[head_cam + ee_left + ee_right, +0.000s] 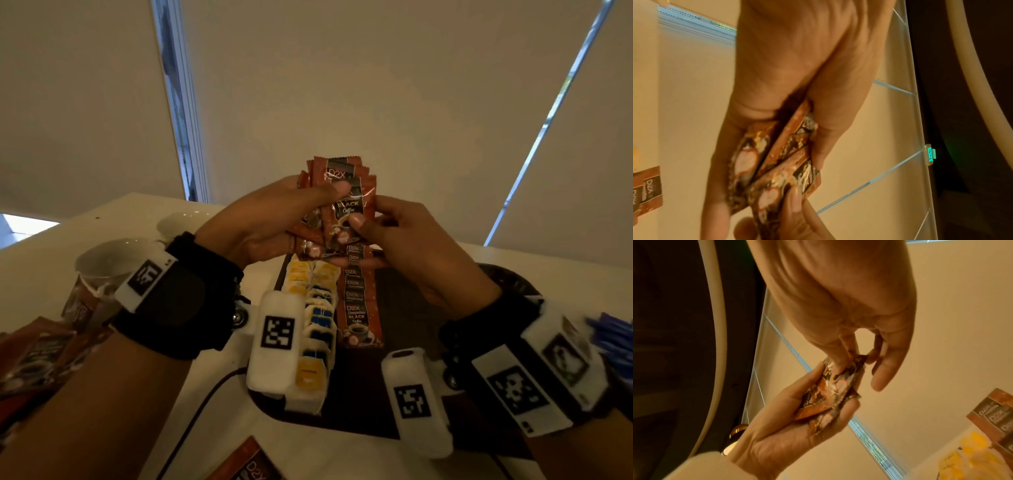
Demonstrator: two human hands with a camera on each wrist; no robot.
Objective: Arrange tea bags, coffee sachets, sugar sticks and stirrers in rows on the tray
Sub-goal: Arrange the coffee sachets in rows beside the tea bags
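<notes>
A fan of coffee sachets (pixel 334 192) was held up above the dark tray (pixel 421 342) in the left hand (pixel 260 226), its fingers and thumb curled round the bundle. The front sachet (pixel 349 212) was pinched at its lower edge between thumb and fingers of the right hand (pixel 411 246), the remaining fingers being loosely spread. On the tray below, a row of tea bags (pixel 318 318) with yellow and blue tags was laid along the left side, and just beside it a row of overlapped coffee sachets (pixel 358 301) was partly built. Blue items (pixel 613 339) at the right edge were too blurred to be named. More sachets (pixel 37 353) and white cups (pixel 102 263) were seen on the table (pixel 219 445) to the left.

The step in hand was judged to be the peeling of one sachet from the fan for the coffee row. It would be done well if only the front sachet were drawn down and clear, the left grip being kept firm so that the rest were not dragged out with it. The foil looked slippery, so a pinch well onto the printed face, rather than the crimped edge, would be safer. The sachet should then be laid in line with the row already set, overlapped evenly and kept off the tea bags
</notes>
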